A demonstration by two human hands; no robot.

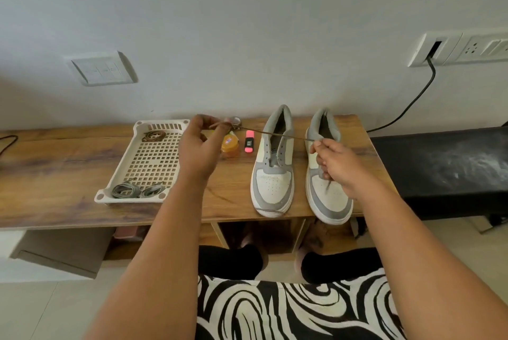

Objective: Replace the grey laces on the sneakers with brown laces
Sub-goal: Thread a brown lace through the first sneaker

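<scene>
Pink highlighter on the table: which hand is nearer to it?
Left. The left hand hovers just left of the pink highlighter, beside the orange jar; the right hand is beyond the left sneaker.
</scene>
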